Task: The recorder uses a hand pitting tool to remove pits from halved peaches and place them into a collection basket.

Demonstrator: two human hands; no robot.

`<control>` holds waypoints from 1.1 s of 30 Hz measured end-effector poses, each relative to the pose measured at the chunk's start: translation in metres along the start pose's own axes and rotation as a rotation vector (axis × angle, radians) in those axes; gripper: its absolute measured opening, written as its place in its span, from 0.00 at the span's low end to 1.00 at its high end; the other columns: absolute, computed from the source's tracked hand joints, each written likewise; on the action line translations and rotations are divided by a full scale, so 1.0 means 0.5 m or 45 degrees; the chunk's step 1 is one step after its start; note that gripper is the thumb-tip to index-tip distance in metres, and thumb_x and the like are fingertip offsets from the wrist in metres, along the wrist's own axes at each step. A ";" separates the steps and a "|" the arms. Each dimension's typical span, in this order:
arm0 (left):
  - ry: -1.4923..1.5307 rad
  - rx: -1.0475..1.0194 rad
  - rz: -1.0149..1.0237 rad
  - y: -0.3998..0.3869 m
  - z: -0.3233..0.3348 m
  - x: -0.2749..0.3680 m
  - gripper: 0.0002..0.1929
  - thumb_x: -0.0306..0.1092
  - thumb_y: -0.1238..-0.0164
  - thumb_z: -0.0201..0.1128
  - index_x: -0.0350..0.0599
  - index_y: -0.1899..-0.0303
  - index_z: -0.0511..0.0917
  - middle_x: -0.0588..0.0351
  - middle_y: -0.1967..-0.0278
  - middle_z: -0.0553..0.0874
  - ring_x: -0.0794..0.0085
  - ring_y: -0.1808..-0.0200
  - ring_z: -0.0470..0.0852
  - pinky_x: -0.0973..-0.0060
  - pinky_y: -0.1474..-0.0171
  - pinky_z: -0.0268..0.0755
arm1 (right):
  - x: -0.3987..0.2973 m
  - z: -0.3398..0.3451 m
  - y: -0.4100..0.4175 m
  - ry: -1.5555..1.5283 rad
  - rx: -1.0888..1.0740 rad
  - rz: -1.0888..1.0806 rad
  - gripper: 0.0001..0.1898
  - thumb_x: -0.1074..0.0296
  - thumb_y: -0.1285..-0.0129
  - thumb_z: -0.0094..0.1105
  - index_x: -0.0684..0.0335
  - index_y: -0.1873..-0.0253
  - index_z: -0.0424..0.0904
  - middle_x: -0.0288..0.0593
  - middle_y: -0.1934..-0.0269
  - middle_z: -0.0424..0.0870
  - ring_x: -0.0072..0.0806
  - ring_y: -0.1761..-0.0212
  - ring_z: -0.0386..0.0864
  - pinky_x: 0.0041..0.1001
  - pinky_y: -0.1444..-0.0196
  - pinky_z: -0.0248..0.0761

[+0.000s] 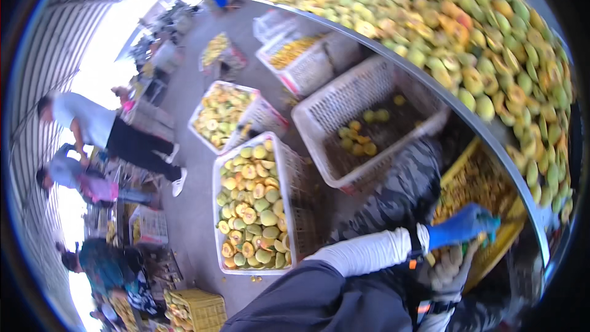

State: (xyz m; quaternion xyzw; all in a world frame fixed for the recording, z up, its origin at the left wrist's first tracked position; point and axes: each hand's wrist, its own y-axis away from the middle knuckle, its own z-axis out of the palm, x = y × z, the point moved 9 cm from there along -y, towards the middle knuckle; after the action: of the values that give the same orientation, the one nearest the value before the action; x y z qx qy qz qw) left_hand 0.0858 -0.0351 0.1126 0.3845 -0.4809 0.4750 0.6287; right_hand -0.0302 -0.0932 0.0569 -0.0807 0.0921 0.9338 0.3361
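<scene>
My left hand (pixel 465 226), in a blue glove with teal fingertips, is curled around a small orange-green piece, likely a stone fruit (pixel 482 239); the fingers largely cover it. Just below it, my right hand (pixel 446 268) wears a greyish work glove. It is closed on a slim hand tool with a yellowish handle (pixel 430 258); its working end is hard to make out. Both hands meet over a yellow plastic crate (pixel 504 251) holding a layer of small brownish-yellow pits or scraps (pixel 477 184). My camouflage-clad knee (pixel 401 184) is beside that crate.
A metal-edged table (pixel 396 55) heaped with halved stone fruit (pixel 461 23) curves above the hands. White crates of fruit (pixel 288 203) stand on the concrete floor, one nearby crate (pixel 313 129) holding only several pieces. People (pixel 92 120) work along the left side.
</scene>
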 end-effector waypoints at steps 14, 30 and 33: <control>0.694 0.256 -0.400 -0.041 -0.059 -0.162 0.42 0.74 0.04 0.50 0.36 0.46 0.91 0.45 0.58 0.97 0.61 0.58 0.98 0.64 0.51 0.94 | -0.219 -0.144 0.107 1.662 0.777 -0.456 0.27 0.41 0.06 0.57 0.65 0.47 0.85 0.50 0.70 0.84 0.48 0.71 0.85 0.39 0.66 0.77; 0.249 0.448 -0.379 -0.025 -0.062 -0.230 0.34 0.71 0.03 0.54 0.45 0.48 0.90 0.56 0.60 0.93 0.71 0.60 0.93 0.71 0.56 0.88 | -0.281 -0.029 0.071 2.637 1.090 -0.641 0.16 0.52 0.12 0.68 0.59 0.47 0.80 0.59 0.65 0.88 0.65 0.61 0.90 0.55 0.61 0.80; 0.180 0.446 -0.456 -0.020 -0.051 -0.230 0.33 0.69 0.03 0.57 0.43 0.46 0.89 0.59 0.57 0.91 0.75 0.55 0.88 0.72 0.45 0.82 | -0.281 -0.059 0.074 2.607 1.143 -0.585 0.17 0.51 0.12 0.68 0.61 0.46 0.82 0.61 0.64 0.88 0.68 0.59 0.89 0.56 0.60 0.79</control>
State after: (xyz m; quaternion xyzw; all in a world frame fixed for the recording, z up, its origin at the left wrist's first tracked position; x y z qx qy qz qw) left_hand 0.0915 -0.0400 -0.0054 0.5321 -0.2705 0.4580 0.6587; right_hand 0.0556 -0.2138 0.0626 -0.6919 0.6317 0.2286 0.2645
